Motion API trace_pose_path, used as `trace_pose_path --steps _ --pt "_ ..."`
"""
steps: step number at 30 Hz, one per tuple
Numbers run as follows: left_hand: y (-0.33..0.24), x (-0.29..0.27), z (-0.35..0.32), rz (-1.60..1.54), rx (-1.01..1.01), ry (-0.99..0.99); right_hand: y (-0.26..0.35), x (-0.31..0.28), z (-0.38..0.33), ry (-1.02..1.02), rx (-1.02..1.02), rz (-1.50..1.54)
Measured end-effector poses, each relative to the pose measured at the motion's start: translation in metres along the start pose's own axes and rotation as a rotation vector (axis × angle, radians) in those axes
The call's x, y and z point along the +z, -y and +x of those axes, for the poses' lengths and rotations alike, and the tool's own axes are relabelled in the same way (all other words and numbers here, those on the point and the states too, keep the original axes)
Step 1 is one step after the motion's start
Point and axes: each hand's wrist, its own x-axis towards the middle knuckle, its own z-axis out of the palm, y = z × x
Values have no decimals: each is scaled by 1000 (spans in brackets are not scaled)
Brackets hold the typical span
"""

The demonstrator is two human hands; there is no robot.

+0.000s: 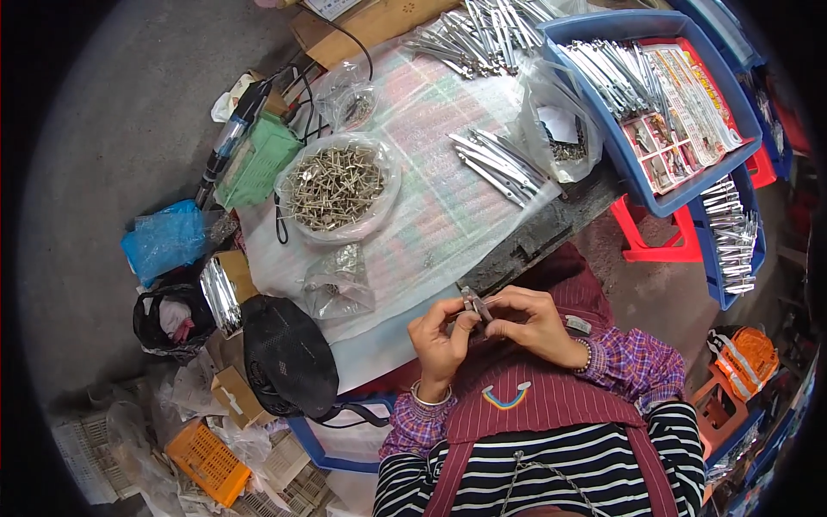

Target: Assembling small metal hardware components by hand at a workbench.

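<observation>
Close to my body, just off the table's near edge, my left hand (440, 343) and my right hand (537, 327) meet over a slim grey metal piece (476, 308). Both hands pinch it between thumb and fingers, which partly cover it, so its exact kind is hard to make out. Beyond my hands on the table lie several long silver metal strips (497, 164) in a loose bundle. To the left, a plastic-lined bowl (389, 191) is heaped with short brassy metal pins (334, 185). A clear plastic bag (340, 284) rests nearer to me.
A blue bin (659, 205) at the right holds more strips and a sectioned tray of small parts. More strips (482, 39) pile up at the far edge. A black cap (289, 355), green basket (258, 162) and power tool (231, 138) lie left. A red stool (659, 237) stands right.
</observation>
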Motion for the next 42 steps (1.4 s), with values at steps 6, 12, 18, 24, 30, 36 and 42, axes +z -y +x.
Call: trace_pose_path --steps 6,12,18,24,30,36,42 --pt "-2 5 1 17 45 14 4 4 -5 -59 135 83" --pt "7 12 -9 -8 31 -100 -10 12 -5 -162 -37 -16" --pt "-4 12 -3 -144 -48 -48 -12 10 -6 -81 181 301" --pt "0 9 1 -250 -180 -1 -9 5 -6 -29 235 286" --pt "-4 7 6 -201 -199 3 -4 5 -3 11 294 306" --pt "-13 10 10 -205 -246 25 3 -1 -1 45 318 267" --pt "2 2 13 62 -101 75 7 -1 -1 60 295 146"
